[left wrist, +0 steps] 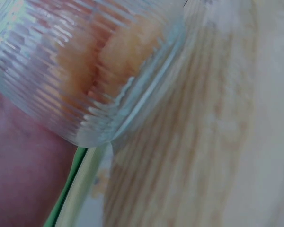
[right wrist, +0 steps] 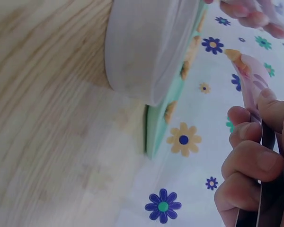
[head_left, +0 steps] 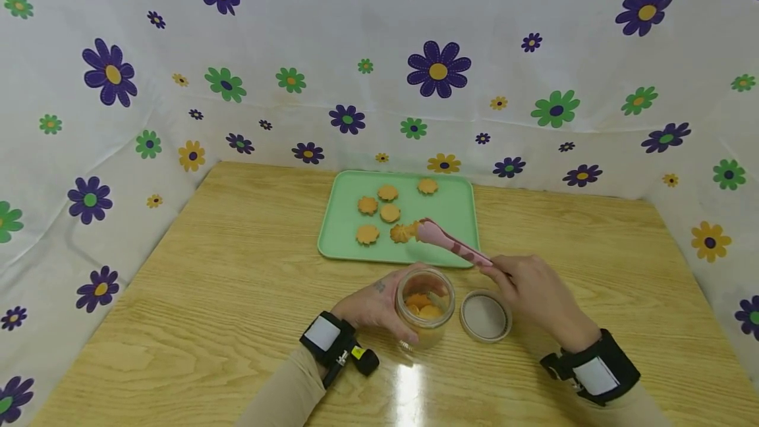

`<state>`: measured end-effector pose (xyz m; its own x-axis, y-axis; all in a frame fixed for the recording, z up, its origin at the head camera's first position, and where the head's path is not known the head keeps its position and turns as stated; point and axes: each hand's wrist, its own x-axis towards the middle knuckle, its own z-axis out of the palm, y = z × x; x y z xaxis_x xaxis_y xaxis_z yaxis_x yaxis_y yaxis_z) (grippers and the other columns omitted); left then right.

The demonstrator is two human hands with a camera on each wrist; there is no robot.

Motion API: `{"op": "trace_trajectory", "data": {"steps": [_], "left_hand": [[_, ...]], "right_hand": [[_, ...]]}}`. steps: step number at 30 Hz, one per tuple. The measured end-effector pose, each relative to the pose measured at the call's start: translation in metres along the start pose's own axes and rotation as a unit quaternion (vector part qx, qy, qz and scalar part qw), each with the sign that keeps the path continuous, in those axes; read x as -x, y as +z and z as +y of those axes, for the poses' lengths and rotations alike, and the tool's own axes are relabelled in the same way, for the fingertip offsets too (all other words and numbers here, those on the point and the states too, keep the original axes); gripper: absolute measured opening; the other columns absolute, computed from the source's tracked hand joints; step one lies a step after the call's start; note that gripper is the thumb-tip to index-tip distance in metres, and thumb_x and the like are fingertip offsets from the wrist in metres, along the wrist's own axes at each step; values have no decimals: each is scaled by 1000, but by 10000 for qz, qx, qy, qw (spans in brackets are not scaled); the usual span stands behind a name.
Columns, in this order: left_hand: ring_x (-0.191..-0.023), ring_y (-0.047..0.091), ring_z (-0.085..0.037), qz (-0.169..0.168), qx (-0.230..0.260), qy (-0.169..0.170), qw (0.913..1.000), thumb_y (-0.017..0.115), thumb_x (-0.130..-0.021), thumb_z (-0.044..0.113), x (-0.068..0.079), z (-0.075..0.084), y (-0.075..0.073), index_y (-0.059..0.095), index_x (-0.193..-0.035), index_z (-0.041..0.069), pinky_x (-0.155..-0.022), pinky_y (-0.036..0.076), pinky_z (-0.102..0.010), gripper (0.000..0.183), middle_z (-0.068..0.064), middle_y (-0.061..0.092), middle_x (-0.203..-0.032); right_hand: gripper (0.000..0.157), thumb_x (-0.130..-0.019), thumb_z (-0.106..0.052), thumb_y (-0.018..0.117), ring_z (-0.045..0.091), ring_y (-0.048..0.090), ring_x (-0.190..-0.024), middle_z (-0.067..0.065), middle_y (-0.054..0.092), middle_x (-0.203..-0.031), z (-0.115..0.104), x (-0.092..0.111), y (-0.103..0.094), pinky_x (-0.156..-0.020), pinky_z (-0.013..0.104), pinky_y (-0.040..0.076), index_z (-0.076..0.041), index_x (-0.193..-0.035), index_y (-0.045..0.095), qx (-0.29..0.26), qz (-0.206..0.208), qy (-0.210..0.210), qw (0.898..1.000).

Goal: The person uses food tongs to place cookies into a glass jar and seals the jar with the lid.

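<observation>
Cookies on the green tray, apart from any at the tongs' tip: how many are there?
5: back-right cookie, back-middle cookie, middle-left cookie, centre cookie and front-left cookie on the tray. The pink tongs may hide others.

Left hand (head_left: 376, 303) grips jar (head_left: 431, 336); right hand (head_left: 538, 292) holds pink tongs (head_left: 452, 242), tips over tray (head_left: 453, 206) near worktop's (head_left: 237, 249) rear edge.

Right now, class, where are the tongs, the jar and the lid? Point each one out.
Tongs (head_left: 453, 243), head view: middle of the pink length.
Jar (head_left: 433, 336), head view: clear wall below the rim.
Lid (head_left: 486, 316), head view: middle of its round face.
</observation>
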<state>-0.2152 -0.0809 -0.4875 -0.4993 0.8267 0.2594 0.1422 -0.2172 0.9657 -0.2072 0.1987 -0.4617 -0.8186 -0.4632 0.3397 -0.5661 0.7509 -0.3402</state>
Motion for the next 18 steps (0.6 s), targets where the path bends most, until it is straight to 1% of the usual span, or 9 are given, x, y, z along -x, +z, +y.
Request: {"op": "trace_trajectory", "data": {"steps": [3, 7, 14, 18], "left_hand": [[-125, 42, -38, -14, -5, 0, 10000, 74, -58, -28, 0, -1, 0, 41, -135, -3, -107, 31, -60, 87, -30, 49, -130], [-125, 41, -40, -60, 36, 52, 10000, 75, -59, -26, 1, -3, -2, 40, -135, -4, -108, 31, -59, 86, -32, 47, -130], [-126, 41, -39, -122, 75, 100, 9998, 75, -60, -24, 1, -6, -4, 39, -136, -3, -109, 31, -56, 87, -30, 48, -131], [-126, 41, -39, -122, 128, 50, 9998, 76, -60, -24, 1, -10, -5, 40, -136, -3, -108, 33, -55, 87, -29, 48, -131]], "right_hand": [[19, -92, -18, 67, 1, 28, -44, -12, 32, -53, 1, 6, -6, -41, 18, 22, -12, -74, 65, -77, 52, -13, 10000], [13, -91, -13, 67, -1, 26, -43, -13, 31, -53, -1, 14, -16, -40, 16, 21, -12, -78, 66, -271, 67, 4, 9996], [16, -90, -8, 67, -3, 23, -44, -15, 28, -53, -12, 28, -30, -40, 14, 20, -16, -77, 64, -602, 121, 58, 9981], [12, -89, -6, 68, -4, 24, -43, -16, 30, -53, -19, 34, -34, -39, 13, 21, -16, -82, 69, -794, 292, 74, 9964]]}}
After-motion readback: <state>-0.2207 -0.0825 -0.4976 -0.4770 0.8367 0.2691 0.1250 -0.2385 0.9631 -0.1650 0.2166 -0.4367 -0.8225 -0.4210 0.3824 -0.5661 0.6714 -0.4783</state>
